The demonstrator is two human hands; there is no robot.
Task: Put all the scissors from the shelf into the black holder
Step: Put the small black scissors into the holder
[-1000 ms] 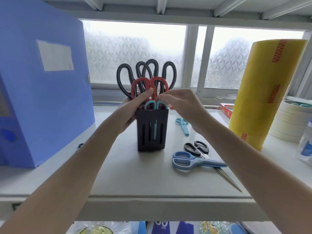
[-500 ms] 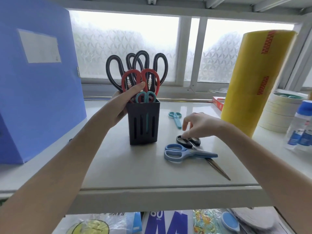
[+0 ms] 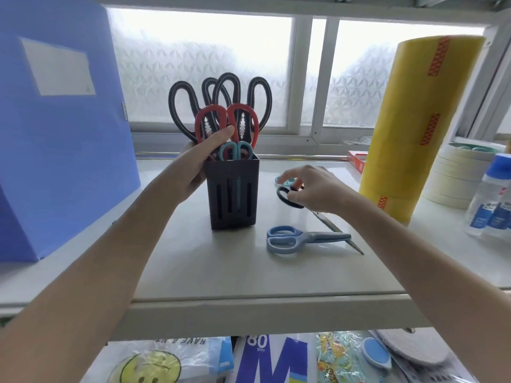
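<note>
black scissors coming off the shelf

the right hand (image 3: 315, 192) pinches the black scissors (image 3: 289, 197) by their handle, tip down on the shelf (image 3: 221, 272). the left hand (image 3: 197, 164) clasps the black holder (image 3: 233, 193). next: lift, turn the blades down, drop them in; the blue scissors (image 3: 293, 239) wait nearer.

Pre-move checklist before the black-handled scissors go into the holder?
1. Right hand has the black-handled scissors: ok, fingers on the handle.
2. Blades off the shelf: not ok, tip low beside the blue scissors.
3. Left hand steadies the black holder: ok.
4. Room in holder: cannot tell, several pairs inside.
5. Small teal scissors behind the hand left to collect: ok, partly hidden.
</note>
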